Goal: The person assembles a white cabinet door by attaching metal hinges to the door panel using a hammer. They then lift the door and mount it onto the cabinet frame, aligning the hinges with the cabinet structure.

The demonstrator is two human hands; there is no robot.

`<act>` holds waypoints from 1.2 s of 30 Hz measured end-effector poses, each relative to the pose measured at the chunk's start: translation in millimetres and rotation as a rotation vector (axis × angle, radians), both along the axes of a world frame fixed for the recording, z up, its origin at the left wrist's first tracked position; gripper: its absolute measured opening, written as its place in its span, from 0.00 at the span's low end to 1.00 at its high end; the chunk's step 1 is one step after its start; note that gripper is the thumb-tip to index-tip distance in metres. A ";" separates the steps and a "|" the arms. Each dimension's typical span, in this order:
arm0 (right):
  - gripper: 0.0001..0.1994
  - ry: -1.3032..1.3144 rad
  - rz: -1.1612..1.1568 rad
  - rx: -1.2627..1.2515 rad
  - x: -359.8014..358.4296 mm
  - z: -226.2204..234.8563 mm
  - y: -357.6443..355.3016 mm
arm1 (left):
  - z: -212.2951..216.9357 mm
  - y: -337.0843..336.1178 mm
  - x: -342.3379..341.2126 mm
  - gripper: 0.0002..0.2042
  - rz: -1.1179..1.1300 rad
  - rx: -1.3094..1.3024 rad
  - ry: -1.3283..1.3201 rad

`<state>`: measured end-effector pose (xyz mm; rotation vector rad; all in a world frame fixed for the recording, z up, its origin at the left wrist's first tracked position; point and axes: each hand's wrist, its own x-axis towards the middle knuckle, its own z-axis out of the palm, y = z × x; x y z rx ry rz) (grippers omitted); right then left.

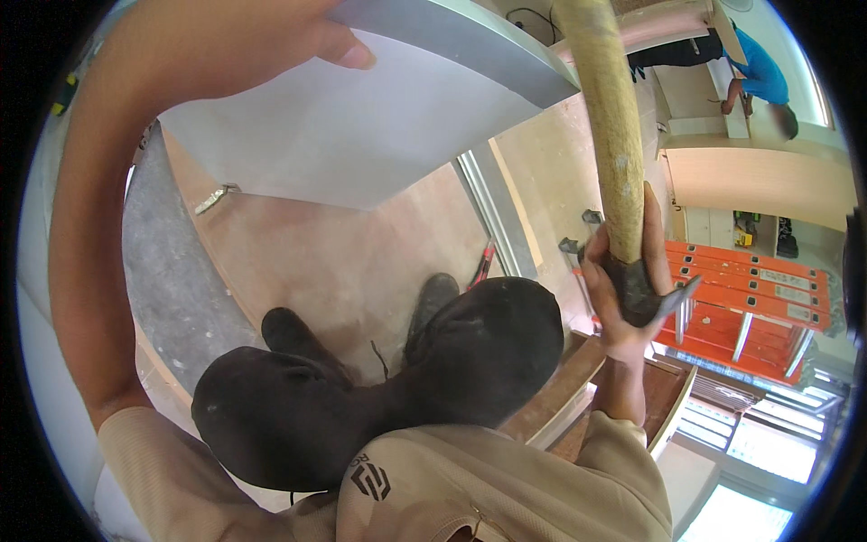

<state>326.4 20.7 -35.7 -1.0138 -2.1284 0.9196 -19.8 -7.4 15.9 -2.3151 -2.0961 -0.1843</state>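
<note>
- Gripping a hammer [623, 181] close under its dark metal head, the right hand [623, 289] sits at centre right of the frame, fingers wrapped around the neck; the pale wooden handle runs up from the hand to the top edge.
- Left hand [271, 45], upper left of the frame: fingers curled over the upper edge of a white board [361, 126], thumb pressed on its face. The left arm arcs down the left side to a beige sleeve.
- White board: fills the upper centre, tilted, its grey edge showing at upper right.
- Lower centre: the person's knees in black trousers [361, 388], two dark shoes [433, 298] just above them on a reddish-brown floor [343, 253].
- Right of the shoes: a red-handled tool [483, 264] lying on the floor beside a grey strip.
- Right of frame: an orange ladder [750, 298] lying flat, well apart from the hammer.
- Upper right: another person in a blue shirt [759, 72], bent over a light wooden panel.
</note>
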 end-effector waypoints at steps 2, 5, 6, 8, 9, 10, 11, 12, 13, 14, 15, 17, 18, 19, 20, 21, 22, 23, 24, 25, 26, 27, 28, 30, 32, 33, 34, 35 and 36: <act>0.43 0.063 -0.077 0.007 4.6 -3.9 5.5 | -1.4 -4.3 -5.2 0.15 -0.049 0.048 -0.023; 0.46 0.470 -0.087 -0.032 8.3 -16.2 11.8 | -2.2 -10.5 -19.6 0.17 -0.124 0.106 -0.082; 0.47 0.534 -0.108 -0.006 11.6 -24.5 13.8 | -0.8 -16.6 -26.2 0.18 -0.123 0.139 -0.099; 0.46 0.500 -0.139 0.052 22.3 -37.4 25.4 | 2.0 -33.3 -56.9 0.23 -0.017 0.193 -0.113; 0.45 0.518 -0.104 0.020 27.1 -41.0 31.0 | 0.9 -42.2 -78.6 0.26 0.051 0.184 -0.112; 0.44 0.544 -0.095 -0.036 24.0 -42.0 34.2 | -4.3 -52.1 -117.5 0.30 0.156 0.101 -0.089; 0.43 0.565 -0.088 -0.089 20.4 -42.6 37.4 | -9.2 -61.5 -147.0 0.33 0.259 0.024 -0.073; 0.43 0.561 -0.100 -0.076 25.6 -44.1 35.9 | -33.5 -51.2 -161.0 0.36 0.269 0.045 -0.339; 0.42 0.579 -0.070 -0.088 23.0 -47.8 43.0 | -40.3 -59.9 -162.3 0.39 0.261 0.121 -0.531; 0.41 0.575 -0.053 -0.067 16.6 -51.1 45.5 | -52.1 -63.3 -163.1 0.42 0.225 0.198 -0.725; 0.40 0.578 -0.105 -0.093 19.5 -58.1 54.7 | -57.5 -68.8 -161.3 0.45 0.122 0.327 -0.869; 0.39 0.643 -0.031 -0.119 13.5 -48.4 47.1 | -89.8 -72.9 -158.1 0.29 0.071 0.627 -0.961; 0.37 0.636 -0.004 -0.127 11.0 -47.1 48.1 | -104.6 -72.6 -156.1 0.28 0.076 0.663 -1.079; 0.36 0.626 0.018 -0.132 12.4 -46.1 48.6 | -117.6 -71.5 -151.3 0.28 0.073 0.698 -1.202; 0.35 0.609 0.039 -0.138 13.4 -44.1 49.3 | -128.8 -70.2 -147.1 0.28 0.069 0.732 -1.330; 0.35 0.589 0.036 -0.119 13.0 -42.0 49.3 | -140.1 -68.0 -145.1 0.28 0.083 0.743 -1.375; 0.35 0.566 0.035 -0.106 13.9 -38.4 51.1 | -148.3 -66.5 -140.4 0.28 0.103 0.752 -1.421; 0.35 0.543 0.032 -0.091 13.5 -34.2 53.2 | -155.6 -64.6 -136.8 0.28 0.120 0.761 -1.468; 0.35 0.496 0.040 -0.080 12.9 -30.8 53.5 | -153.7 -63.6 -131.6 0.26 0.127 0.840 -1.416; 0.35 0.448 0.046 -0.068 12.1 -26.9 54.0 | -156.8 -62.0 -133.0 0.26 0.104 0.826 -1.468; 0.35 0.400 0.052 -0.055 10.6 -22.7 54.4 | -160.1 -60.7 -135.5 0.25 0.078 0.811 -1.520; 0.35 0.360 0.044 -0.041 11.5 -18.0 51.9 | -159.2 -58.0 -136.3 0.25 0.041 0.784 -1.568; 0.36 0.330 -0.020 -0.010 4.8 -16.7 46.2 | -159.7 -56.1 -135.2 0.24 0.050 0.836 -1.545; 0.35 0.237 -0.040 0.013 18.1 -41.8 64.0 | -160.1 -48.0 -127.8 0.22 0.056 0.932 -1.508; 0.29 -0.077 -0.186 0.000 3.1 -58.1 52.9 | -153.1 -55.7 -122.8 0.23 0.195 0.927 -1.522; 0.23 -0.109 -0.169 0.022 10.3 -93.3 66.8 | -150.4 -64.5 -127.2 0.23 0.259 0.932 -1.523; 0.18 -0.141 -0.160 0.047 19.6 -128.0 79.6 | -162.5 -60.7 -138.4 0.20 0.261 0.999 -1.579; 0.15 -0.124 -0.144 -0.016 30.4 -169.8 91.0 | -174.3 -55.8 -147.9 0.17 0.268 1.065 -1.631; 0.13 -0.169 -0.053 -0.042 43.3 -202.3 98.5 | -178.8 -54.2 -151.7 0.17 0.198 1.030 -1.641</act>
